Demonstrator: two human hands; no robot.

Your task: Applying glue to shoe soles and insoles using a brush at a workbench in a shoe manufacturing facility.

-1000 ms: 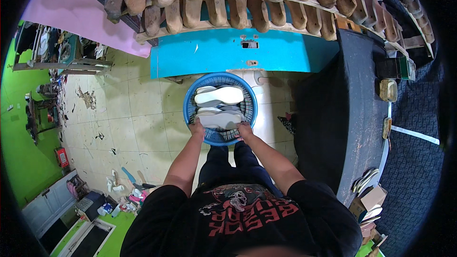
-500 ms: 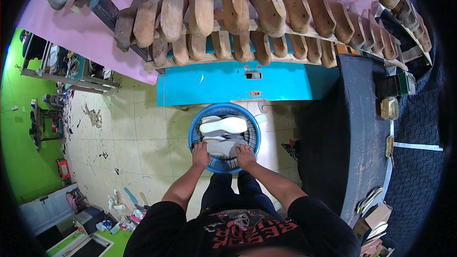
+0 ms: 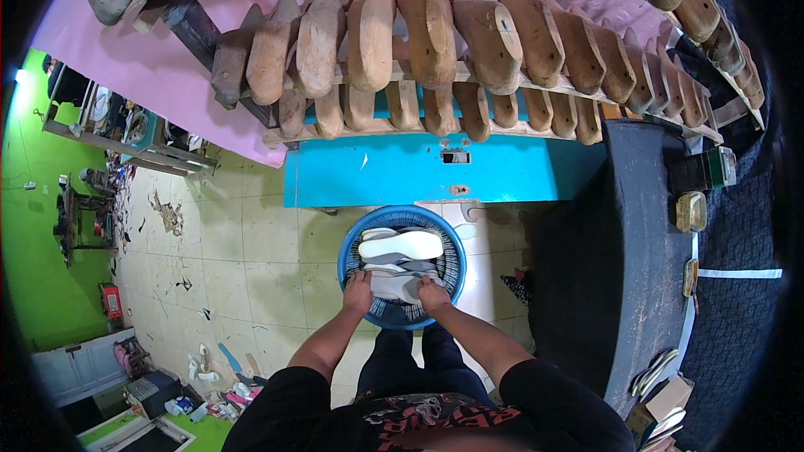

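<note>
A round blue plastic basket (image 3: 342,263) stands on the floor at my feet, holding several shoe soles in white and grey. Across its near half lies a grey sole (image 3: 394,288), gripped at its two ends. My left hand (image 3: 358,293) is closed on the left end, and my right hand (image 3: 433,294) on the right end; the fingertips are partly hidden. Whether one sole or a stack is between my hands, I cannot tell. Farther back in the basket, a white sole (image 3: 402,246) lies crosswise over other soles.
Past the basket stands a turquoise panel (image 3: 377,171), under racks of wooden shoe lasts (image 3: 371,37). A dark-covered bench (image 3: 624,284) runs along my right, with a cardboard box (image 3: 667,397) near its front end. Scraps litter the tiled floor (image 3: 268,263) at left.
The whole view has shifted, so the basket and racks appear lower. My hands stay at the grey sole's ends, and the right fingers look more curled around it.
</note>
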